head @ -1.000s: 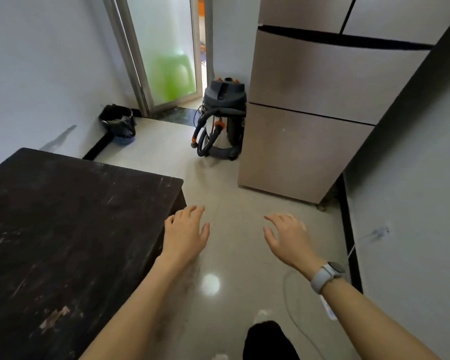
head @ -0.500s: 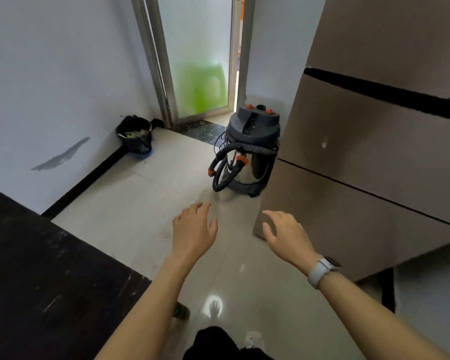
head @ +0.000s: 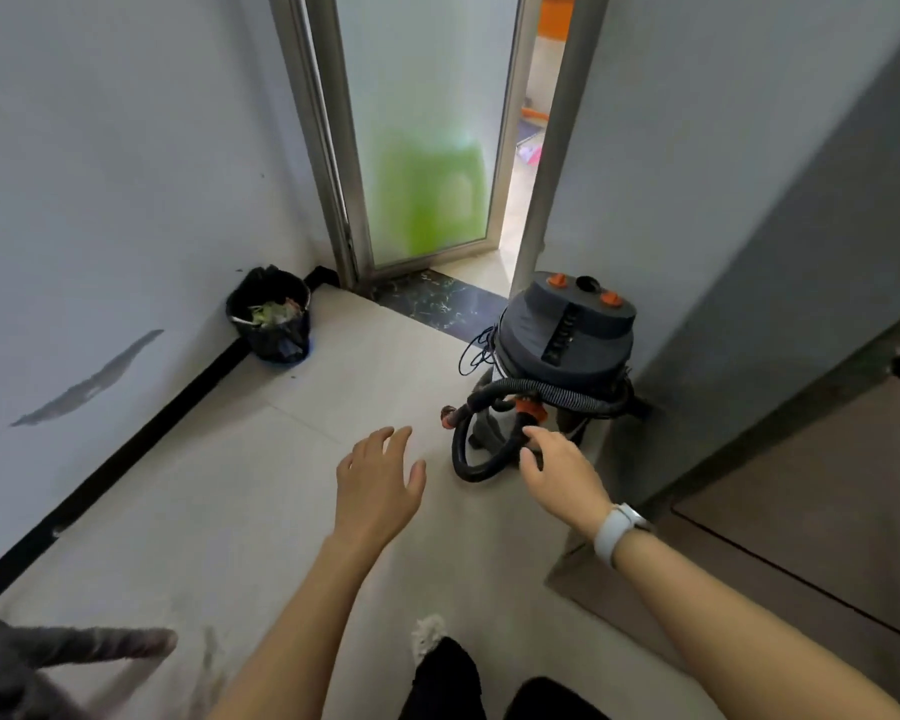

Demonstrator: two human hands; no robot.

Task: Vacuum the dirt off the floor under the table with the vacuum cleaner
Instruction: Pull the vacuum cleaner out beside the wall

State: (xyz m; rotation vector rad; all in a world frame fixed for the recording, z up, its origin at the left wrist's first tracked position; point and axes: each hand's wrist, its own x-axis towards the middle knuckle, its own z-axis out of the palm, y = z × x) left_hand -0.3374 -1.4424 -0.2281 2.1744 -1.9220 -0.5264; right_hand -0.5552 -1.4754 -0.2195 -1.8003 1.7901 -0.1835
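A grey drum vacuum cleaner with orange knobs stands on the floor beside the wall corner, near the doorway. Its black hose is looped around the drum and hangs in front. My right hand, with a white watch on the wrist, reaches out with spread fingers just in front of the hose loop; whether it touches the hose I cannot tell. My left hand is held open over the floor, left of the hose, holding nothing. A blurred corner of the dark table shows at the bottom left.
A black bin lined with a bag stands in the left corner by the wall. A frosted glass door is ahead, with a gap to its right. The beige fridge fills the right side. Pale floor tiles stretch between.
I have moved closer to the vacuum cleaner. The table has slid almost out of view at the bottom left. Both hands have advanced, the right one reaching the hose loop.
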